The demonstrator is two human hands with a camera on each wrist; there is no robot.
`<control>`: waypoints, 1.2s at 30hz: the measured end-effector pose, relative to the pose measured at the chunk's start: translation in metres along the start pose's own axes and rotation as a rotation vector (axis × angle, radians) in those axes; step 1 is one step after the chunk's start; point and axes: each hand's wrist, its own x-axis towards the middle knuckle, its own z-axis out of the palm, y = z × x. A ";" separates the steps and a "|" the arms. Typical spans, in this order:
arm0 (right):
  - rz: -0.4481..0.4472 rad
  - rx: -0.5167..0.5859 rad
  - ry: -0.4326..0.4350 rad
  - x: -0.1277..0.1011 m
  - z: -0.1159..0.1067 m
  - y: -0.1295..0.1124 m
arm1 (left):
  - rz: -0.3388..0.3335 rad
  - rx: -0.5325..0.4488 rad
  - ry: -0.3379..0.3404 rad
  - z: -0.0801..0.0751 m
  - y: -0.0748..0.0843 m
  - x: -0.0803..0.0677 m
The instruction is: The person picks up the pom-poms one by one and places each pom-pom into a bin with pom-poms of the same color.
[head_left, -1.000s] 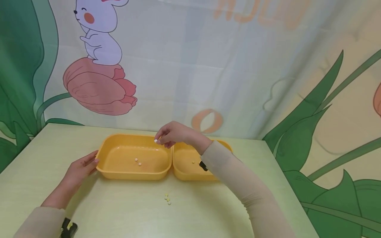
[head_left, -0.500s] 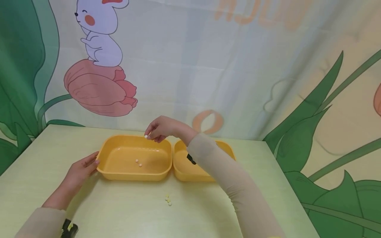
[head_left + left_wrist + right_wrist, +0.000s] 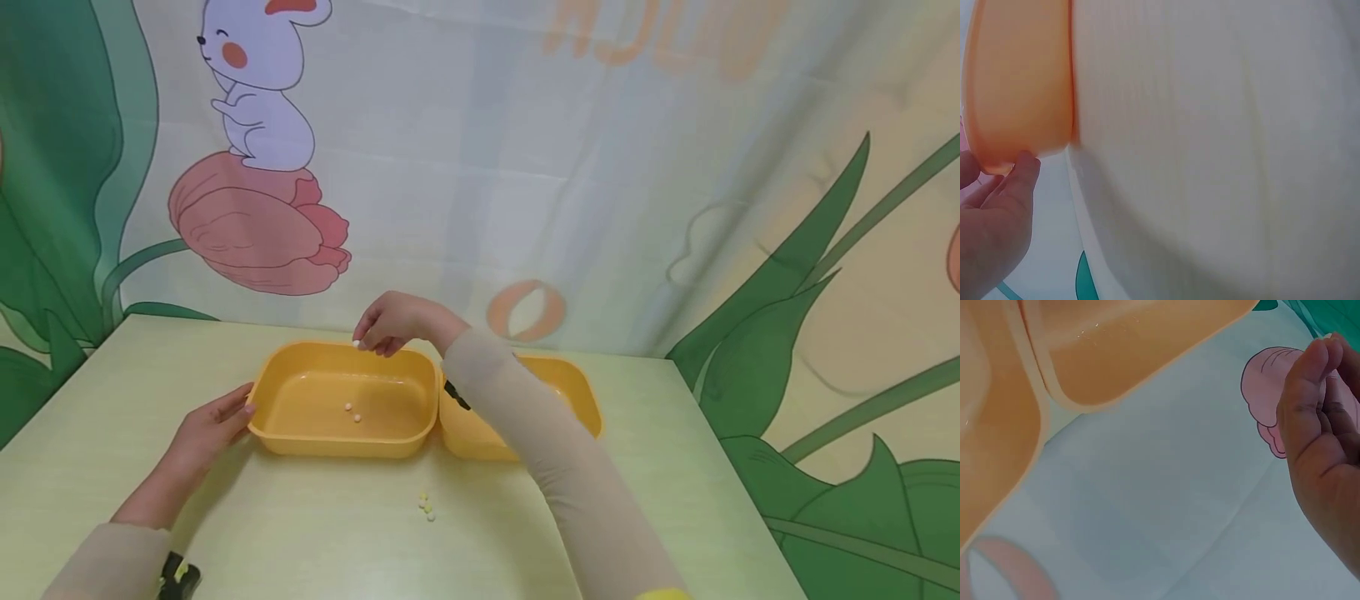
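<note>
Fingers of the right hand (image 3: 395,321) are pinched together on a small white bead (image 3: 356,343), which is held in the air just above the far rim of the left yellow tub (image 3: 279,437). The same hand is seen close in the right wrist view (image 3: 1325,450), its fingertips (image 3: 1310,359) pressed together, though the bead itself cannot be made out there. The beige-sleeved right forearm (image 3: 540,442) is laid across the right yellow tub (image 3: 581,392), which stands against the left tub's right side on the pale green worktop (image 3: 675,467). Two beads (image 3: 352,411) are seen on the floor of the left tub, near its middle. A small cluster of yellowish beads (image 3: 426,505) is found on the worktop, near of the two tubs and apart from them. The left hand (image 3: 206,429) is laid at the left end of the left tub, with its fingers straight and relaxed and the fingertips (image 3: 246,408) set against the rim; in the left wrist view the thumb (image 3: 1019,178) is seen touching the tub's rounded corner (image 3: 1016,94). A cartoon backdrop (image 3: 525,150) with a white rabbit (image 3: 262,83) on a pink tulip (image 3: 255,233) and green leaves is hung behind the far edge of the worktop.
</note>
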 end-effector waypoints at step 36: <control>0.064 0.137 0.126 0.061 0.048 0.023 | 0.020 0.018 0.005 -0.001 -0.003 0.000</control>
